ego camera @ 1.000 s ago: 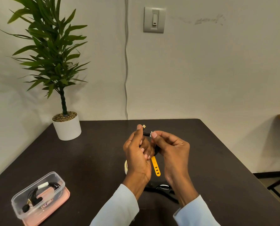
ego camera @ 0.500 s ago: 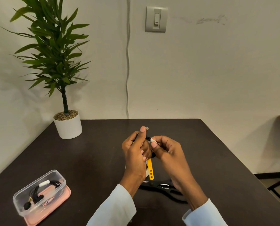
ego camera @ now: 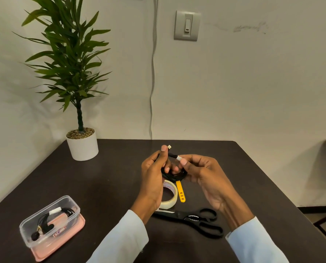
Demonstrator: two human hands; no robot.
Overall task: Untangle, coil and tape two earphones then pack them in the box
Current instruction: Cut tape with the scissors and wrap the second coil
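1. The left hand is raised above the middle of the tabletop, its fingers curled round a coil of black earphone cable, with the thumb upright beside a small pale plug tip that sticks up from the coil.
2. The right hand faces it, thumb and forefinger pinching a white piece of tape wrapped on the cable bundle; the other fingers are loosely curled.
3. A yellow strap with holes hangs down from the coil between the two hands.
4. Below the hands, a roll of pale tape lies flat on the tabletop, partly hidden by the left wrist.
5. Black scissors lie just nearer the front edge than the roll, handles pointing towards the right edge.
6. Near the front-left corner, a clear plastic box sits on its pink lid; inside it lies a second black earphone, coiled and bound with a white band.
7. At the back-left corner, a green plant in a white pot stands against the wall.
8. Both wrists show pale blue sleeves.
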